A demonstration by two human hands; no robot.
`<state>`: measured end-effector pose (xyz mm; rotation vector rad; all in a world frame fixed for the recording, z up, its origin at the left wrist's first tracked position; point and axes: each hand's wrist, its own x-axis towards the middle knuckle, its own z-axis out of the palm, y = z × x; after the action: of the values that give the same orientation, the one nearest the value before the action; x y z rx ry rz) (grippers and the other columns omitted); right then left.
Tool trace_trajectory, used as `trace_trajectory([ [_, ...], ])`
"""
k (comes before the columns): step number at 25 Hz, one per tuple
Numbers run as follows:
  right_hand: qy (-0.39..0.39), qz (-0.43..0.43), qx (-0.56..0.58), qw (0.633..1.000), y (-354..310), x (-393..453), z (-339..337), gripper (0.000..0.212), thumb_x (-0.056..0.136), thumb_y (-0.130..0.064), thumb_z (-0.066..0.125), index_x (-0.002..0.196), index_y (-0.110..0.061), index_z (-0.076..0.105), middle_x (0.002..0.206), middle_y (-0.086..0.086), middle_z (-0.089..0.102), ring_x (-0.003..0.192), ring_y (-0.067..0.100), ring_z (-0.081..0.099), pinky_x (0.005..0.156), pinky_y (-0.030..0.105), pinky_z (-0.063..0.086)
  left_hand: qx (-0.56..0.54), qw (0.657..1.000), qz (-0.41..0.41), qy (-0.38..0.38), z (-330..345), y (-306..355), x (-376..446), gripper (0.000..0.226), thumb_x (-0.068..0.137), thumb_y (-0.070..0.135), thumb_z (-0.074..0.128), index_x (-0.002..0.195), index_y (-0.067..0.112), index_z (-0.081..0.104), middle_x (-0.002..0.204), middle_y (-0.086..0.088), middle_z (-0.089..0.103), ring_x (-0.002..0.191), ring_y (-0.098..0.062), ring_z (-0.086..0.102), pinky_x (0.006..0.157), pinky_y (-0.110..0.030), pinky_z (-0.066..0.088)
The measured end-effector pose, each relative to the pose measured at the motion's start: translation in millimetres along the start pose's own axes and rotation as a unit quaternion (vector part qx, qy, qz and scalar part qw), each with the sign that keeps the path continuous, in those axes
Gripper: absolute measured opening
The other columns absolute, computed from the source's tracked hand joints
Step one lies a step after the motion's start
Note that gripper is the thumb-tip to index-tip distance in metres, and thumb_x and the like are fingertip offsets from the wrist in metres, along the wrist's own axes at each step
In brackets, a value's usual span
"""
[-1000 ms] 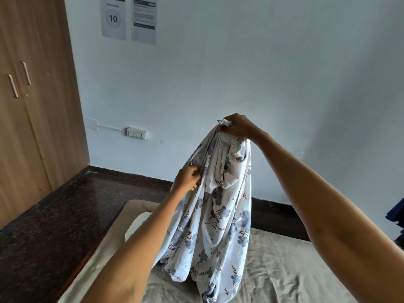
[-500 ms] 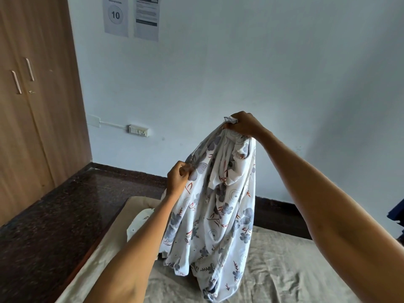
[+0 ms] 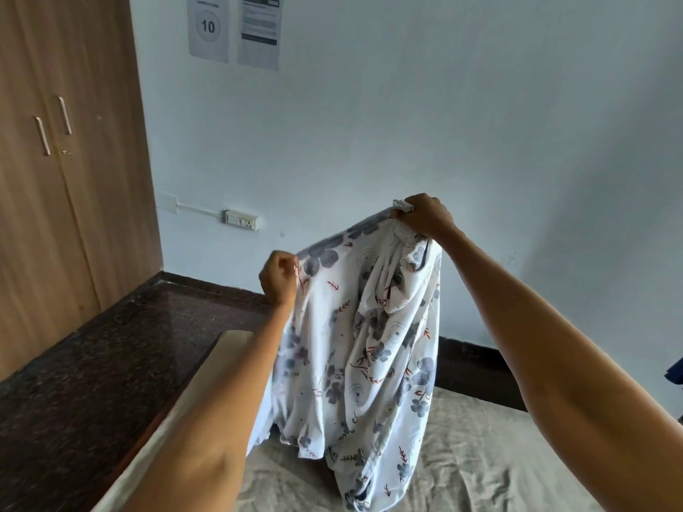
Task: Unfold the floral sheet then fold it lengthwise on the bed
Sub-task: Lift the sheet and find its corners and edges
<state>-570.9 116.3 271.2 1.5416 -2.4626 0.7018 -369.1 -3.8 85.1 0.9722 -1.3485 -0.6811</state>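
Observation:
The floral sheet (image 3: 354,349), white with grey flowers and red sprigs, hangs bunched in the air above the bed (image 3: 473,456). My right hand (image 3: 425,218) grips its top corner at the highest point. My left hand (image 3: 278,277) pinches the sheet's upper edge lower down and to the left. Between the two hands the top edge runs taut. The sheet's lower folds touch the beige bed cover.
A wooden wardrobe (image 3: 63,171) stands at the left beside a dark stone floor (image 3: 92,382). A wall socket (image 3: 241,219) and two paper notices (image 3: 233,27) are on the pale wall ahead. Something dark blue (image 3: 674,375) shows at the right edge.
My left hand has slid left and up along the sheet's edge, away from my right hand. The top edge has spread out and the sheet has opened wider.

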Motion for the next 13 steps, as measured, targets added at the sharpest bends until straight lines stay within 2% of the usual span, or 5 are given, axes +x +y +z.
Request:
trace_trajectory([
  [1, 0.005, 0.01, 0.007, 1.0, -0.3, -0.2, 1.6, 0.03, 0.088, -0.037, 0.056, 0.103, -0.014, 0.067, 0.105, 0.012, 0.067, 0.098, 0.033, 0.061, 0.069, 0.031, 0.039, -0.023, 1.0, -0.013, 0.0, -5.9, 12.0, 9.6, 0.016, 0.088, 0.015, 0.059, 0.079, 0.002, 0.062, 0.076, -0.013, 0.067, 0.068, -0.02, 0.06, 0.064, -0.03, 0.046],
  [3, 0.021, 0.031, 0.028, 0.999, -5.1, 0.8, 0.1, 0.029, 0.087, -0.036, 0.056, 0.104, -0.014, 0.066, 0.106, 0.014, 0.067, 0.099, 0.034, 0.061, 0.07, 0.032, 0.04, -0.121, 0.982, -0.091, -0.117, -12.4, 29.9, 18.4, 0.017, 0.087, -0.002, 0.054, 0.076, 0.009, 0.06, 0.075, -0.006, 0.061, 0.066, -0.012, 0.057, 0.061, -0.025, 0.045],
  [6, 0.033, 0.032, 0.035, 0.998, -18.7, 5.1, -5.9, 0.027, 0.086, -0.034, 0.057, 0.103, -0.015, 0.066, 0.107, 0.014, 0.067, 0.101, 0.034, 0.061, 0.071, 0.031, 0.04, -0.093, 0.891, -0.204, -0.396, -17.6, 35.4, -2.5, 0.021, 0.094, 0.004, 0.045, 0.081, 0.012, 0.061, 0.079, -0.008, 0.061, 0.071, -0.019, 0.057, 0.062, -0.023, 0.05],
  [8, 0.034, 0.02, 0.035, 0.999, -29.3, 6.2, -4.5, 0.026, 0.086, -0.033, 0.056, 0.102, -0.015, 0.067, 0.108, 0.014, 0.067, 0.101, 0.034, 0.061, 0.071, 0.031, 0.04, -0.041, 0.828, -0.233, -0.509, -14.8, 33.6, -27.0, 0.018, 0.097, 0.019, 0.045, 0.095, 0.01, 0.06, 0.095, -0.012, 0.065, 0.078, -0.021, 0.061, 0.071, -0.029, 0.054],
  [13, 0.036, 0.016, 0.03, 0.999, -35.0, 2.6, 2.1, 0.026, 0.088, -0.031, 0.054, 0.102, -0.013, 0.066, 0.107, 0.015, 0.067, 0.099, 0.035, 0.061, 0.069, 0.031, 0.041, 0.003, 0.762, -0.315, -0.566, 6.1, 12.7, -55.5, 0.048, 0.096, 0.029, 0.048, 0.136, 0.004, 0.043, 0.129, -0.013, 0.055, 0.103, -0.023, 0.059, 0.085, -0.034, 0.052],
])
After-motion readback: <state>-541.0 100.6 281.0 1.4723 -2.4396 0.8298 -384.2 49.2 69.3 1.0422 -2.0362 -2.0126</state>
